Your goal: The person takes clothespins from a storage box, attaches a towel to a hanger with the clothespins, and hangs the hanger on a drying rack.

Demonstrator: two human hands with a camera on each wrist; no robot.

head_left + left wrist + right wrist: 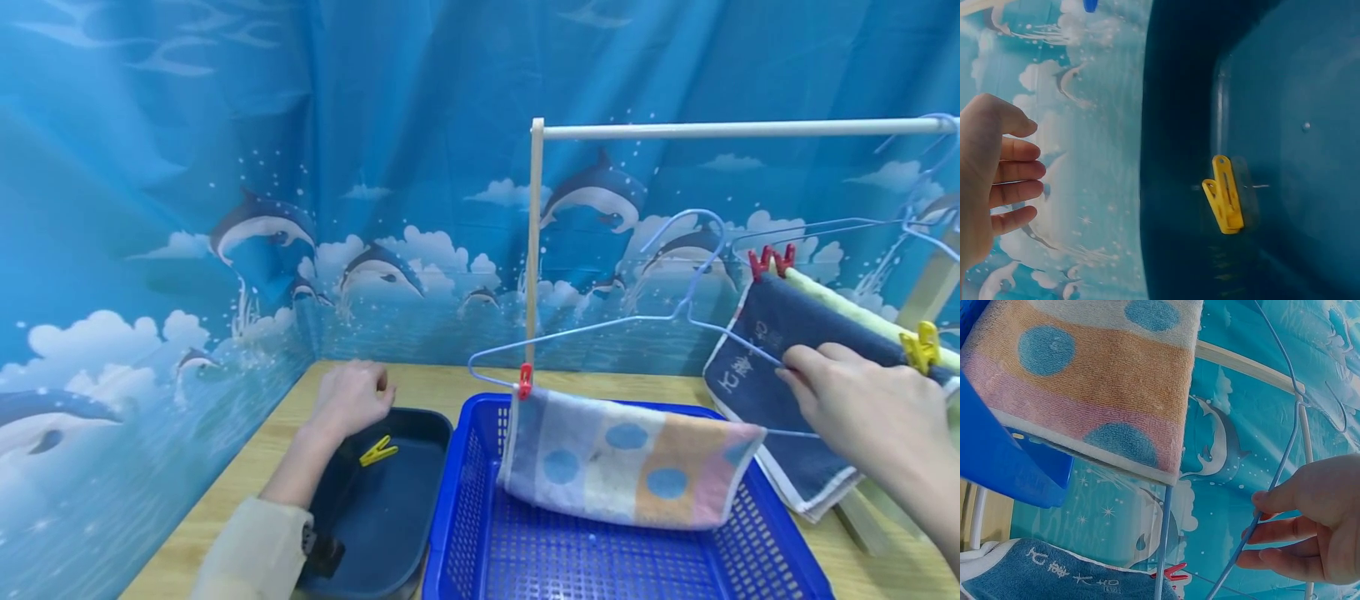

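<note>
My right hand [873, 400] pinches the sloping arm of a light blue wire hanger [637, 320] between thumb and fingers. Over the hanger's lower bar hangs a small folded towel [600, 450] with dots and pastel stripes, held at its left end by a red clothespin [526, 381]. My left hand [351, 396] hovers at the far rim of a dark plastic tub [382, 508]. Its fingers are loosely bent and hold nothing, as the left wrist view shows. Inside that tub lies a yellow clothespin [1227, 197].
A blue perforated basket [465, 500] stands under the towel. Behind it rises a rack with a white rail [735, 129]. On the right, another hanger carries a navy towel [780, 358] fastened with red clothespins [772, 261] and a yellow clothespin [921, 347]. A dolphin-print curtain [420, 167] backs the table.
</note>
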